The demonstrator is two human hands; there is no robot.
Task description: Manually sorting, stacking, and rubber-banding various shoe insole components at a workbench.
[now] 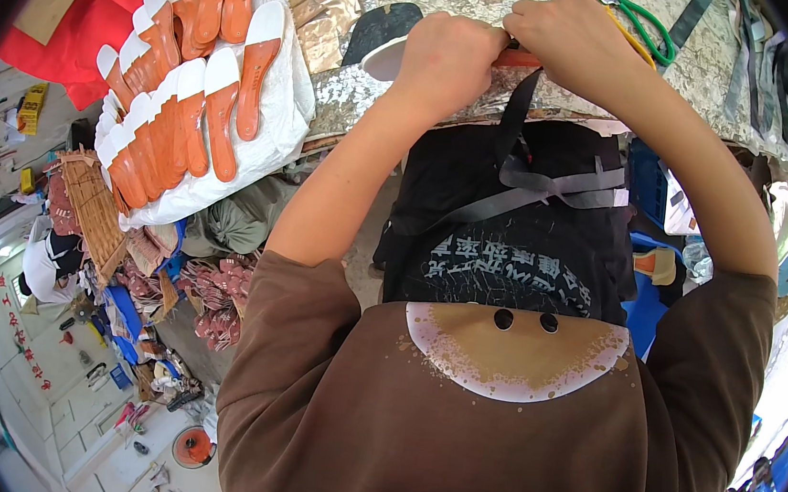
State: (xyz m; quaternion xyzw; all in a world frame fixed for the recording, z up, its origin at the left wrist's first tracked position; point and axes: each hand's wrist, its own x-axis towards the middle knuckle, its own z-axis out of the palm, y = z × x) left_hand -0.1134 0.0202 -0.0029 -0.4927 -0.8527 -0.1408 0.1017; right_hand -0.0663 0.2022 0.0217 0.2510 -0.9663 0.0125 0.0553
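Note:
My left hand (447,59) is closed around an insole whose pale rounded end (385,59) sticks out on its left. Close beside it, my right hand (569,39) is closed at the insole's orange part (517,59). A black strip (520,110) hangs from between the hands toward my lap; which fingers pinch it is hidden. Behind my left hand a dark flat sole-shaped piece (383,29) lies on the worn tabletop (333,96). Scissors with a green and yellow handle (663,46) lie just right of my right hand.
Several orange insoles with white ends (222,98) overlap in rows on a white cloth (284,100) at left. Grey strips (535,182) lie across my black apron (509,249). Dark strips (767,79) hang at the far right table edge. Bundled material (215,299) is piled lower left.

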